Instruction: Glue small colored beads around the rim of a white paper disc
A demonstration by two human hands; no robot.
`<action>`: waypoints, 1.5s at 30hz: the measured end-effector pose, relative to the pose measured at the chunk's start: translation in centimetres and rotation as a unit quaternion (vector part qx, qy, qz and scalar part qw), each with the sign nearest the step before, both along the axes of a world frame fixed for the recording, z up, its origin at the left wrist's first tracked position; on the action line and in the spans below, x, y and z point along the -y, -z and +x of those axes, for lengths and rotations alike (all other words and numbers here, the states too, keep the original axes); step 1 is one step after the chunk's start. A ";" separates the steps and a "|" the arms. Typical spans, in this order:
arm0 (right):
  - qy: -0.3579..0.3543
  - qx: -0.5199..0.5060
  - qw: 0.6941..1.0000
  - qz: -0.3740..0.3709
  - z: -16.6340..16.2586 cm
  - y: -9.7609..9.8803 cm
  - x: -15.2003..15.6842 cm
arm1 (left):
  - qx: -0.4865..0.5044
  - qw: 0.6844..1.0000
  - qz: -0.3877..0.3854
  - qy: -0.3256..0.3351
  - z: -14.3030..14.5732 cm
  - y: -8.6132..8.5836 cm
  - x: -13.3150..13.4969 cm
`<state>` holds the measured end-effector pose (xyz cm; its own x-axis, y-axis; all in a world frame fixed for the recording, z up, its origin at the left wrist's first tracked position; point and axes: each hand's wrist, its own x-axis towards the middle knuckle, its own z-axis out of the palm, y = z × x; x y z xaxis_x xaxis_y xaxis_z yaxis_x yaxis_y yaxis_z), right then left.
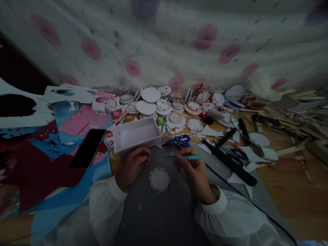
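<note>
A white paper disc with a dotted coloured rim (pixel 159 179) lies on a dark mat (pixel 159 212) between my hands. My right hand (pixel 194 172) is closed, pinching a thin teal stick (pixel 181 158) that points left above the disc. My left hand (pixel 132 165) rests curled on the mat just left of the disc, next to the front wall of a white open box (pixel 137 135). What its fingers hold, if anything, I cannot make out. Both arms wear white sleeves.
A blue glue gun (pixel 178 141) lies behind my right hand. A black phone (pixel 88 148) rests on pink, red and blue paper sheets at left. Several decorated discs (pixel 164 104) are piled at the back. Black tools (pixel 230 160) and paper scraps lie at right.
</note>
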<state>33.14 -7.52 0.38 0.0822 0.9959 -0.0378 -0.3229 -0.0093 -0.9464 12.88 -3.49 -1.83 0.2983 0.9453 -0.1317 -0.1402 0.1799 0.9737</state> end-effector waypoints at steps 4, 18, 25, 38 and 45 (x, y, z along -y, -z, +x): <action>0.009 0.017 1.000 0.002 -0.2 0.0 0.1 | 0.019 1.000 0.015 0.007 0.1 0.1 -0.1; 0.000 0.128 0.986 0.109 -0.8 0.7 1.0 | -0.122 0.991 0.045 0.018 0.2 -0.8 0.5; 0.000 0.137 0.986 0.091 -0.5 0.4 1.0 | -0.124 0.987 0.090 0.056 0.0 -1.2 0.4; -0.013 0.043 0.997 0.070 -0.1 0.6 1.4 | -0.072 0.981 0.103 0.148 -0.4 -0.8 0.5; -0.019 -0.005 0.999 0.045 0.3 0.8 1.4 | -0.086 0.968 0.123 0.202 -0.3 -1.0 0.5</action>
<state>33.46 -8.92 -0.43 0.0448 0.9977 0.0518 -0.3334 0.0638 -0.9406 12.60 -4.03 -0.85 0.6444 0.7646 0.0023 0.0614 -0.0547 0.9966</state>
